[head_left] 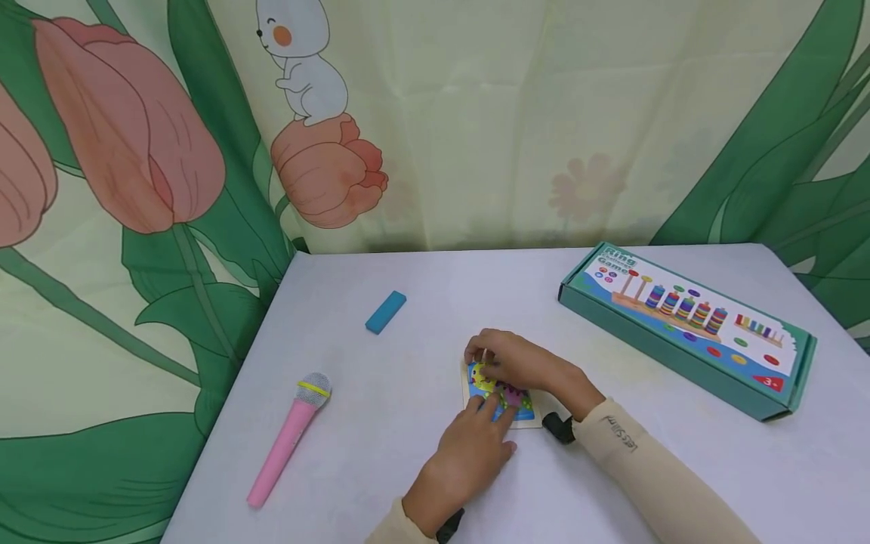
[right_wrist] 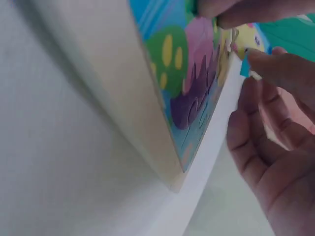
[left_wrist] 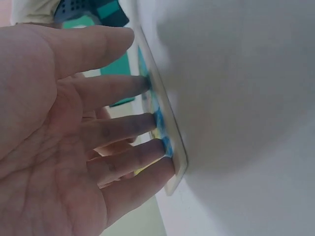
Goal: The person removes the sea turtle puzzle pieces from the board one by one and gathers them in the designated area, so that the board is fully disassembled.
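A small jigsaw puzzle (head_left: 523,414) with a bright cartoon picture lies in a pale wooden tray (left_wrist: 173,132) on the table. My left hand (head_left: 469,457) reaches over its near side, and its extended fingertips rest on the picture. At the far left corner, my right hand (head_left: 522,363) bends over the puzzle. In the right wrist view, the thumb and fingers of that hand pinch a yellow-and-blue puzzle piece (right_wrist: 251,37), tilted up at the tray's far end. Joined pieces with green, pink and purple shapes (right_wrist: 184,73) show beside it. Fingers partly hide the held piece.
A pink toy microphone (head_left: 288,442) lies at the left of the table. Behind it is a blue block (head_left: 386,312). A green Ring Game box (head_left: 686,329) lies at the back right. A printed curtain (head_left: 489,128) hangs behind the table's far edge.
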Tool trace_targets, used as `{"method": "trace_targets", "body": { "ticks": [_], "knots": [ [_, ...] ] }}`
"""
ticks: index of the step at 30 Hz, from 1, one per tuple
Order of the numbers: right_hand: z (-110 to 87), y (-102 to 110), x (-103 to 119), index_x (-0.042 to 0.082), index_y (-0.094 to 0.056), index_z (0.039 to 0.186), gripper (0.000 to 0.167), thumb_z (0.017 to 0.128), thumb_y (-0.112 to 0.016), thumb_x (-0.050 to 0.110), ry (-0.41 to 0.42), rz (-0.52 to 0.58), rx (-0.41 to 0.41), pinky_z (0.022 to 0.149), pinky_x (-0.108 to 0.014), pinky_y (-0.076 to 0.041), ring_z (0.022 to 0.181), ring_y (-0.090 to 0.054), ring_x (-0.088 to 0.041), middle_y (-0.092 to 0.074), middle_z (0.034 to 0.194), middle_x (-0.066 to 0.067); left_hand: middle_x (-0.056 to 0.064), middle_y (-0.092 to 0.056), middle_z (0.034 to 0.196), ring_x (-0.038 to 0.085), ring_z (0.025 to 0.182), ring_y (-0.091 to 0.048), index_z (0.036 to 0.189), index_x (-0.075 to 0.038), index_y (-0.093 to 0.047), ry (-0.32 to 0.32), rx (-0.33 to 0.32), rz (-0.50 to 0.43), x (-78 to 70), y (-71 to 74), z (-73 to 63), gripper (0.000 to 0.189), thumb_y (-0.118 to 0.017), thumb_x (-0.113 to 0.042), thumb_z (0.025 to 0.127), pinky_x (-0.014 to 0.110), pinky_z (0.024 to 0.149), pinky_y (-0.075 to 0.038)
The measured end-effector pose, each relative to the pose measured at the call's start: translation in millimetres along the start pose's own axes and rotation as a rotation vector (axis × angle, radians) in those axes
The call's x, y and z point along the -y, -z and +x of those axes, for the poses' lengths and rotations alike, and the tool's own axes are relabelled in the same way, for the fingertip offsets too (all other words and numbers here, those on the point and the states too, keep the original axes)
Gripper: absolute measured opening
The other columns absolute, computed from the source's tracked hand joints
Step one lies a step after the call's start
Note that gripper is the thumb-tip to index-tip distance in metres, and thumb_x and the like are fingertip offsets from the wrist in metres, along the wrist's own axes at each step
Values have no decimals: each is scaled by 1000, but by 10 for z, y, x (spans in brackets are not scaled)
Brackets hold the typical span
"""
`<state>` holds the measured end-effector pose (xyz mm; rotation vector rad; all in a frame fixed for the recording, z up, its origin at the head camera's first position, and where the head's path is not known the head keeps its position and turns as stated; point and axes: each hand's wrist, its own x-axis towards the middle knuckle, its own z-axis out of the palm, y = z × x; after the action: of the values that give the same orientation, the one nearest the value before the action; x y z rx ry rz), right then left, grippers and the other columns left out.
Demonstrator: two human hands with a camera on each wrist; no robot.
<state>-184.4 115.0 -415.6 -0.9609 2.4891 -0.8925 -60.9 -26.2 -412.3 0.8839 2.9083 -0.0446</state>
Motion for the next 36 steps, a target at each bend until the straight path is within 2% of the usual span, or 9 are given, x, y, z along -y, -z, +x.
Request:
{"method": "trace_targets", "body": {
  "ticks": [3, 6, 10, 14, 17, 22, 25, 30, 36],
  "knots": [
    [-15, 47, -62, 12, -72, 106, 13, 98, -67, 2, 19, 64, -12, 87, -34, -55, 97, -64, -16, -67, 103, 4, 8, -49, 151, 26, 134, -47, 146, -16, -59, 2, 40, -28, 23, 35, 22, 49, -64, -39, 102, 29, 105, -46],
    [-68, 154, -137, 12, -75, 108, 14, 100, -65, 6, 4, 101, -14, 89, -37, -55, 97, -65, -17, -71, 104, 4, 7, -48, 153, 26, 137, -45, 147, -17, -58, 29, 89, -91, 29, 48, 46, 50, -65, -38, 102, 31, 106, -46],
    [-211, 390, -277, 11, -77, 111, 16, 101, -65, 7, -79, 103, -30, 90, -40, -56, 99, -64, -21, -73, 107, 0, 5, -48, 153, 27, 138, -45, 147, -19, -58, 66, 110, -151, 14, 43, 69, 51, -68, -36, 100, 32, 107, -46],
    [-356, 597, -481, 9, -78, 111, 17, 100, -65, 7, -187, 77, -42, 84, -37, -55, 98, -62, -23, -74, 109, -4, 5, -50, 152, 26, 138, -45, 147, -20, -58, 83, 104, -145, -18, 31, 84, 52, -70, -36, 99, 32, 106, -47],
    [-414, 663, -619, 7, -78, 110, 16, 101, -65, 7, -250, 81, -29, 79, -34, -52, 94, -60, -22, -74, 107, -5, 5, -51, 151, 26, 136, -47, 147, -20, -59, 88, 95, -130, -41, 30, 91, 52, -71, -36, 99, 32, 104, -49],
    [-403, 629, -739, 6, -77, 109, 15, 101, -65, 8, -325, 98, -22, 76, -33, -51, 89, -58, -21, -74, 105, -6, 4, -52, 150, 26, 134, -48, 146, -20, -59, 88, 86, -118, -60, 28, 95, 52, -71, -37, 98, 31, 102, -49],
    [-384, 576, -744, 8, -78, 106, 14, 100, -66, 6, -340, 76, -48, 81, -36, -54, 91, -60, -22, -74, 106, -7, 4, -52, 150, 25, 134, -48, 146, -20, -59, 86, 87, -118, -61, 20, 89, 52, -71, -37, 98, 30, 103, -49],
    [-368, 495, -725, 7, -78, 105, 14, 98, -66, 3, -328, 51, -107, 91, -45, -56, 95, -63, -24, -74, 105, -7, 4, -51, 150, 25, 134, -49, 147, -20, -59, 85, 86, -117, -52, 6, 76, 52, -71, -37, 98, 29, 103, -48],
    [-340, 407, -683, 3, -77, 109, 15, 96, -70, -1, -283, 25, -210, 89, -43, -57, 94, -64, -24, -74, 103, -8, 5, -53, 149, 25, 132, -50, 146, -20, -60, 79, 63, -101, -36, 1, 65, 51, -71, -36, 99, 29, 102, -49]
  ]
}}
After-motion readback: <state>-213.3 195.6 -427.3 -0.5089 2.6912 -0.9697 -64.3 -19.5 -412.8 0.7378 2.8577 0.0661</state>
